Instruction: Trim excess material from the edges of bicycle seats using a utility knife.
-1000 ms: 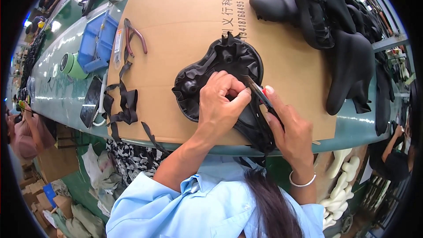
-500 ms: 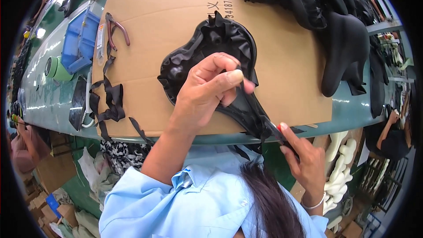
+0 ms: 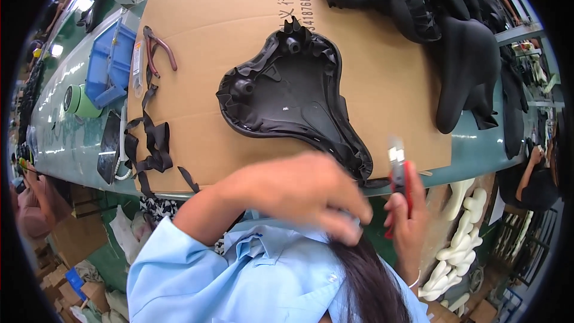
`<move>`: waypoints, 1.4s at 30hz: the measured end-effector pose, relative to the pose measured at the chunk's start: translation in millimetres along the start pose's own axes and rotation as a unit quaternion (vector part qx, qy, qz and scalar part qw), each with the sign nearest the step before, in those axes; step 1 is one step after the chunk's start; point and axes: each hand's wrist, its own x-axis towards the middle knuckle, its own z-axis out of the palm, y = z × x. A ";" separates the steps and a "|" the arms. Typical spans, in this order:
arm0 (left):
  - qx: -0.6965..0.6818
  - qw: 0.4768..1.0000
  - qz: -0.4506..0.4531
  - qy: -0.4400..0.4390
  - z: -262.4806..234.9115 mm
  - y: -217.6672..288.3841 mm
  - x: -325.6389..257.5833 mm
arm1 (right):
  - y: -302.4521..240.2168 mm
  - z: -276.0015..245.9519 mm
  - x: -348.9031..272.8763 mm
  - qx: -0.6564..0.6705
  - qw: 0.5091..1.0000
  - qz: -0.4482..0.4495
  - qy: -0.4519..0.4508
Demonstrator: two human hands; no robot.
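A black bicycle saddle (image 3: 293,93) lies upside down on a cardboard sheet, its hollow underside facing up. Its cover is gathered in folds around the rim, and the narrow nose points toward me at the lower right. My right hand (image 3: 409,215) grips a red and dark-grey utility knife (image 3: 400,179), held upright beside the nose, with its silvery blade end blurred. In front of my chest, past the table's near edge, my left hand (image 3: 314,194) is smeared by motion. Whether its fingers hold anything does not show.
Several black saddles or covers (image 3: 469,72) are piled at the right. On the left are red-handled pliers (image 3: 160,51), black fabric strips (image 3: 156,143), a blue bin (image 3: 110,60) and a green round container (image 3: 81,101). Cream-coloured pieces (image 3: 460,245) hang below the table's right side.
My left hand has moved from above the saddle down toward my chest. My right hand has raised the knife away from the nose. The saddle's underside is now uncovered.
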 end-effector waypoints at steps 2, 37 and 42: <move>0.212 0.974 0.070 -0.022 -11.5 16.0 0.9 | 3.2 0.3 4.6 0.049 0.998 -0.012 0.033; 0.129 0.973 -0.160 -0.102 -11.0 10.0 53.6 | -38.9 -53.9 85.6 -0.494 0.768 -0.408 0.005; 0.358 0.926 -0.010 -0.119 -2.4 -28.6 62.3 | -27.2 -30.5 78.4 -0.055 0.989 -0.133 -0.031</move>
